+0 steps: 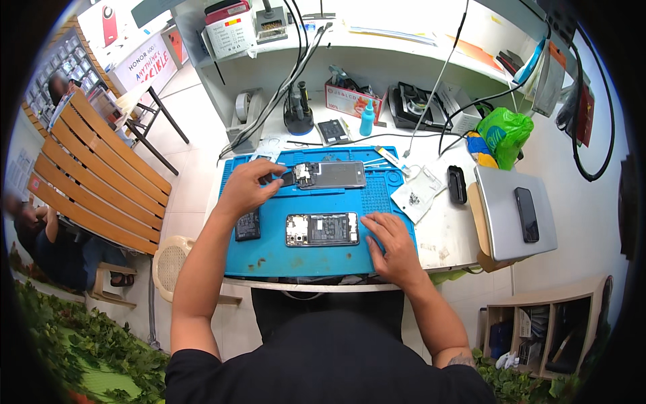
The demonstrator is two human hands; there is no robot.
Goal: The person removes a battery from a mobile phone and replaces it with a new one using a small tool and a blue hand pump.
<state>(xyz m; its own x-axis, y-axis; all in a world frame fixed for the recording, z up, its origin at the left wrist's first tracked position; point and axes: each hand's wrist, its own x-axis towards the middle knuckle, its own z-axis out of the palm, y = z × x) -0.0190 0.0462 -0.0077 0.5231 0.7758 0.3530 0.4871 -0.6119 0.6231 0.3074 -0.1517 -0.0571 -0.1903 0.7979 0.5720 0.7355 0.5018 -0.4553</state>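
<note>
My left hand [250, 187] is at the left end of an opened phone [333, 175] on the blue repair mat [262, 261]. Its thumb and fingers come together beside a small black part [289, 179]; what they hold, if anything, is too small to make out. My right hand [393, 248] rests with fingers apart near the right end of a second opened phone [321, 229], whose battery and circuit board lie exposed. Under my left wrist, a black battery-like block [247, 226] lies on the mat.
Behind the mat stand a blue bottle [367, 118] and a black tool holder [298, 116]. To the right are a white sheet with small parts [418, 194], a black case [457, 185], and a silver laptop [515, 232] with a phone [527, 214] on top. Cables hang overhead.
</note>
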